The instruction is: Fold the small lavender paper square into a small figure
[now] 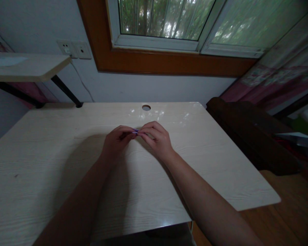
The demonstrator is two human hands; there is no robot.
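A small purple piece (paper, most likely) was pinched between the fingertips of the left hand and the right hand, both closed on it just above the pale desk. It seemed already folded down small; what remained could not be judged.

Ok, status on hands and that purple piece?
Both hands shut: left hand, right hand pinch purple piece. Over desk middle. cable hole beyond, apart.

Paper bit pale purple, desk lt wood-grain, window frame orange-brown, curtain pink w/ pattern.
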